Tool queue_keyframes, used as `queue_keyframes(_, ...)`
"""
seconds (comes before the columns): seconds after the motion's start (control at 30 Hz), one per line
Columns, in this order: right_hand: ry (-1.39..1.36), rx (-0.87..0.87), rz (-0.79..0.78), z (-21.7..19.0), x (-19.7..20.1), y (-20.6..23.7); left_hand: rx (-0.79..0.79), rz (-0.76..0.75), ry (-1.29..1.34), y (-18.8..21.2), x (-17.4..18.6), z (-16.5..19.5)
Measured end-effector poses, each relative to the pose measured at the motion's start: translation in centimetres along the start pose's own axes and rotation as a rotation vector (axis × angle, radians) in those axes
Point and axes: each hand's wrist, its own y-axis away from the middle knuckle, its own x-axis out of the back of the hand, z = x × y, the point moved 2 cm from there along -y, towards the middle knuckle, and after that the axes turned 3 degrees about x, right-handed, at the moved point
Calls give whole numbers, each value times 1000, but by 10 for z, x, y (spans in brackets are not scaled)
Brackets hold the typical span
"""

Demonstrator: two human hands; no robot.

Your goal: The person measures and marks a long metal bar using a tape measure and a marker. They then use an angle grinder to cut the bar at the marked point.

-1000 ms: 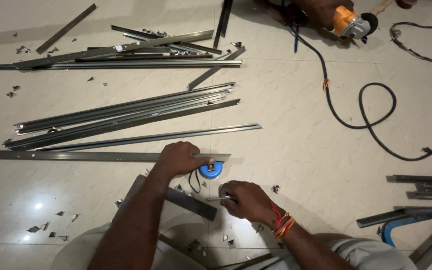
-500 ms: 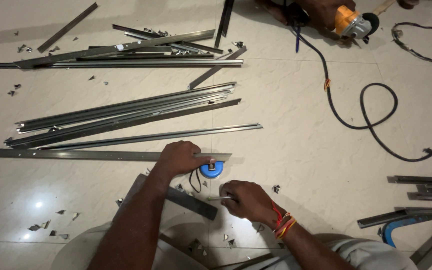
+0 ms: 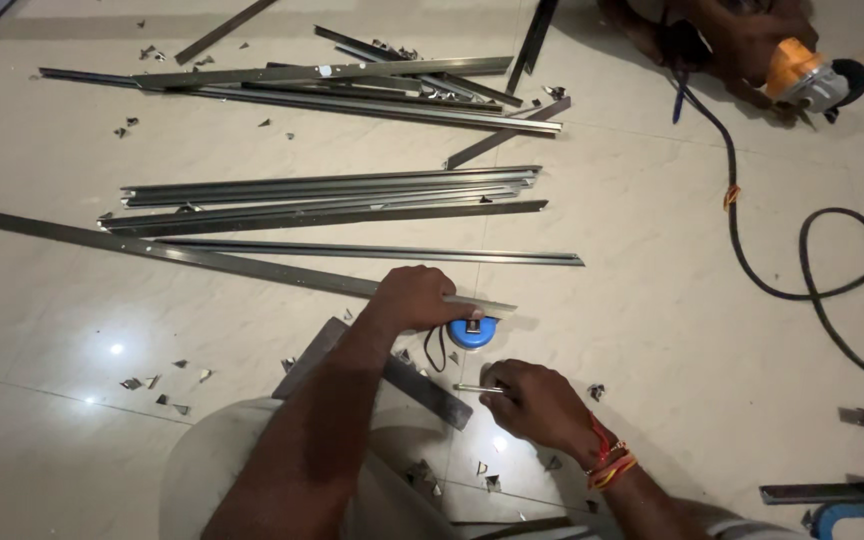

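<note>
My left hand (image 3: 414, 298) is curled over the right end of a long flat metal strip (image 3: 152, 250) that lies across the tiled floor, and presses it down. Just under that hand sits a round blue tape measure (image 3: 474, 333). Below and to the right, my right hand (image 3: 540, 402) is closed on a thin silvery pencil-like tool (image 3: 474, 388), whose tip points left toward the tape measure. A short dark flat bar (image 3: 430, 392) lies partly hidden under my left forearm.
Bundles of long metal strips (image 3: 322, 195) lie behind the hands, with more strips (image 3: 352, 80) farther back. Another person (image 3: 732, 40) with an orange angle grinder (image 3: 802, 78) is at the top right; its black cord (image 3: 802, 260) loops across the floor. Small metal offcuts (image 3: 162, 385) are scattered about.
The view has tilted and shifted, so the strips now run at a slant. Both hands stay in nearly the same places on the strip and the tool.
</note>
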Motion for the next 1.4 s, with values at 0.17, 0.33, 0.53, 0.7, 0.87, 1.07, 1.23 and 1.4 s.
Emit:
queue_keyframes(0.17, -18, 29, 15, -1, -1, -1, -1, 0, 12, 2, 3, 0)
queue_keyframes(0.33, -15, 93, 89, -4, 2, -1, 7, -8, -15, 3, 4, 3)
queue_keyframes(0.53, -161, -19, 358, 1, 18, 0, 31, -46, -12, 0, 4, 4)
queue_keyframes(0.7, -211, 63, 548, 1, 21, 3, 19, -51, -64, 0, 4, 7)
queue_keyframes(0.87, -203, 77, 537, 1, 19, 1, 21, -37, -23, 3, 8, 10)
queue_keyframes(1.07, -200, 43, 495, 5, 14, 0, 60, -55, 12, 6, 10, 12)
queue_keyframes(1.23, -164, 77, 448, 7, 11, 0, 20, -25, 9, 3, 8, 10)
queue_keyframes(1.4, -141, 5, 369, 8, 7, -1, 6, -9, -10, 1, 4, 6)
